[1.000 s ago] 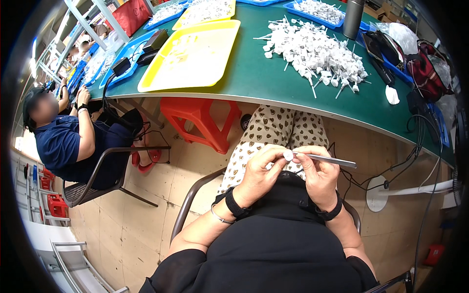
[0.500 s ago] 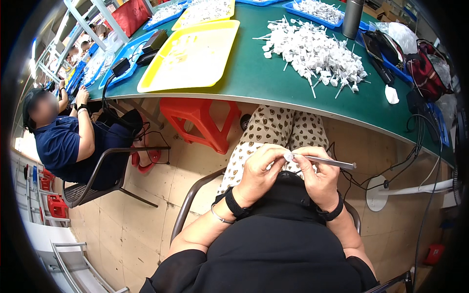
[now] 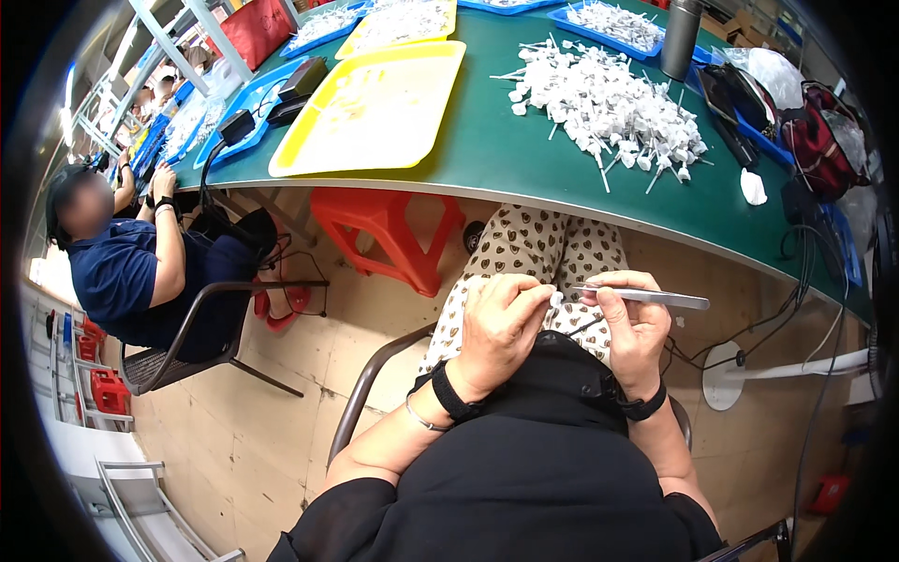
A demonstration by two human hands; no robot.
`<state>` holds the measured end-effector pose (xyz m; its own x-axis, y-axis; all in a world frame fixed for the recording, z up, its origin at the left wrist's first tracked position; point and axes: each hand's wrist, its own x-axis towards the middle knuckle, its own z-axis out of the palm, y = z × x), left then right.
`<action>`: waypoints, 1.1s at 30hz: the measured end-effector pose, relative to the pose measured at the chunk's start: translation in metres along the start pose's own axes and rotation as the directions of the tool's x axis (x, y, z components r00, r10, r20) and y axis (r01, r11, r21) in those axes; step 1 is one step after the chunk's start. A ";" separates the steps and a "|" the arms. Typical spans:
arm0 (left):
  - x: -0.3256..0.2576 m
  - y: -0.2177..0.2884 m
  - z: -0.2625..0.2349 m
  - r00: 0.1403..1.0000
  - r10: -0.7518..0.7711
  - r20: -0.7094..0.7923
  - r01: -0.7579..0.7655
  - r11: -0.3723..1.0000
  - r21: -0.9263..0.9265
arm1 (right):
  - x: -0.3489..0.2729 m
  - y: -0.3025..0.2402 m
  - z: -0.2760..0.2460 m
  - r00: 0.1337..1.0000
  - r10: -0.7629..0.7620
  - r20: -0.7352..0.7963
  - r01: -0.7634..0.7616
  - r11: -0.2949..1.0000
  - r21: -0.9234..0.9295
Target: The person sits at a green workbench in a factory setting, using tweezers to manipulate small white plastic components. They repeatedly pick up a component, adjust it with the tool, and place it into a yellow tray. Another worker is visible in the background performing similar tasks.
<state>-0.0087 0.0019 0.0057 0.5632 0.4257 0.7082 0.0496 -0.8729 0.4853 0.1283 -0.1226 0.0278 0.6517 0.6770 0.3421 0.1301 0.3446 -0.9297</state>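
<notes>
1. The person sits in a chair (image 3: 375, 375), pushed back from the green table (image 3: 524, 169). Both hands are held up over the lap, close to the body.
2. The left hand (image 3: 496, 328) is curled. Its thumb and first finger pinch a small white part (image 3: 556, 300). The grip is tight on it, with almost no gap.
3. The right hand (image 3: 635, 323) is at 3 o'clock from the left hand, just beside it. Its fingers are closed around silver tweezers (image 3: 646, 297).
4. The tweezers lie flat. The back end sticks out toward 3 o'clock. The tips point toward 9 o'clock and meet the small white part. It is too small to tell if the tips are squeezing it.
5. The table edge curves across at 12 o'clock from the hands, well apart from them. Open room lies between the hands and that edge, over the spotted trousers (image 3: 538, 248).
6. On the table, at 12 o'clock, lies a pile of white parts (image 3: 609, 108). It sits near the table edge.
7. A yellow tray (image 3: 375, 103) lies at 11 o'clock, with its near edge close to the table edge.
8. A red stool (image 3: 393, 229) stands under the table.
9. Another person in a blue shirt (image 3: 122, 272) sits at 9 o'clock, well apart, with bare floor between.
</notes>
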 end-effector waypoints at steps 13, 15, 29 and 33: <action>0.138 -0.092 -0.063 0.880 -0.192 -0.434 0.254 0.963 0.089 | 0.007 -0.002 -0.007 0.999 -0.034 -0.033 0.035 0.999 0.038; 0.168 -0.149 -0.085 0.888 -0.232 -0.397 0.320 0.932 0.172 | 0.007 -0.002 -0.006 0.999 -0.041 -0.036 0.042 0.998 0.044; 0.201 -0.028 0.066 0.862 -0.231 0.450 0.047 0.922 0.383 | 0.012 -0.009 -0.012 0.996 -0.017 -0.084 0.022 0.998 0.059; 0.198 -0.048 0.072 0.873 -0.282 0.399 0.132 0.922 0.363 | 0.013 -0.011 -0.012 0.996 -0.034 -0.079 0.039 0.997 0.063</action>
<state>0.1595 0.1106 0.0861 0.8064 0.5224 0.2771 0.4194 -0.8356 0.3547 0.1444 -0.1256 0.0404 0.7041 0.6111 0.3617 0.1081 0.4112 -0.9051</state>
